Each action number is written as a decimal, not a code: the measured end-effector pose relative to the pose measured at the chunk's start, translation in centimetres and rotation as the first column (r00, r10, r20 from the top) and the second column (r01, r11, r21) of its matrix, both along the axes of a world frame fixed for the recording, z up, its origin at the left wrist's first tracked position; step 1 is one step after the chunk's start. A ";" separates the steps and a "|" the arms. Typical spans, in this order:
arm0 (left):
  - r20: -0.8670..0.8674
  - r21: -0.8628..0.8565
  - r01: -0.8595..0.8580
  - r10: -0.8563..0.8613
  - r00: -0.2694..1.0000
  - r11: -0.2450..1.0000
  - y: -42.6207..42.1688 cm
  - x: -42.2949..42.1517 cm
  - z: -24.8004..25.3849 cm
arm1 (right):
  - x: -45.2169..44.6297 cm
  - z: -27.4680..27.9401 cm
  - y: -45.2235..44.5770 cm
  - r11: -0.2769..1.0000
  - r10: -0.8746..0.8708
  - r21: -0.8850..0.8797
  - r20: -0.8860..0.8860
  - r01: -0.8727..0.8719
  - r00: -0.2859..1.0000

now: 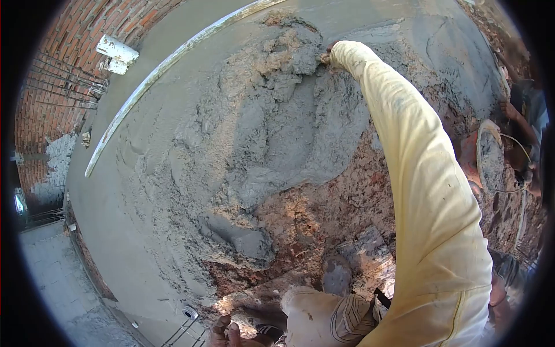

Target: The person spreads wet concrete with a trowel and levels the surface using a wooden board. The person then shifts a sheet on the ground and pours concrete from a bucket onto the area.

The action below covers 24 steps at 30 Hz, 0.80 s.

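Yellow sleeve (430, 191) stretched over wet grey mix (248, 115)

The right hand (326, 56) is at the top of the heaped mix, which fills the middle of the view; its grip cannot be told. The left hand (228, 334) is at the bottom edge, fingers bent, any hold unclear. A pale strip (156, 72), seen curved, lies on smoother mix at left, near a white pipe (118, 51) and brick wall (52, 110). At far right, another person's arm (511, 114) shows near a muddy vessel (491, 156)
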<state>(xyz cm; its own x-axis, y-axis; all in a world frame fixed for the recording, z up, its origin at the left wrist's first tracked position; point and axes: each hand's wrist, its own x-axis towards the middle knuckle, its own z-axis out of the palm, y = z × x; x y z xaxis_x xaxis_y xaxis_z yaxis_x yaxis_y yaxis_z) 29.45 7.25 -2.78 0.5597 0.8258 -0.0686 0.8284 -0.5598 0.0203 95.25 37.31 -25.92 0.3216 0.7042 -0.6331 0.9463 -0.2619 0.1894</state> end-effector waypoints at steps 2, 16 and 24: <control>-0.004 0.046 -0.005 0.005 1.000 0.999 0.2 1.3 0.1 | -0.1 -1.1 2.6 0.998 -0.058 0.017 -0.107 0.061 0.993; 0.071 -0.564 -0.376 0.496 0.865 0.736 1.7 1.1 -0.6 | -7.6 8.1 -0.9 0.964 -0.222 0.111 -0.155 0.240 0.963; 0.039 -0.589 -0.436 0.563 0.826 0.681 1.2 2.0 -0.4 | -2.2 -4.5 12.8 0.945 -0.177 -0.300 -0.135 0.130 0.975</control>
<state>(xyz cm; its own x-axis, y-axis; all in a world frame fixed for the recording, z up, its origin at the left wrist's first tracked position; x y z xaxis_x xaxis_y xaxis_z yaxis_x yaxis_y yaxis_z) 31.46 8.49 -3.23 0.1269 0.8448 -0.5198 0.9206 0.0948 0.3788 93.08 50.16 -30.37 0.2910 0.4341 -0.8526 0.9227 -0.3629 0.1302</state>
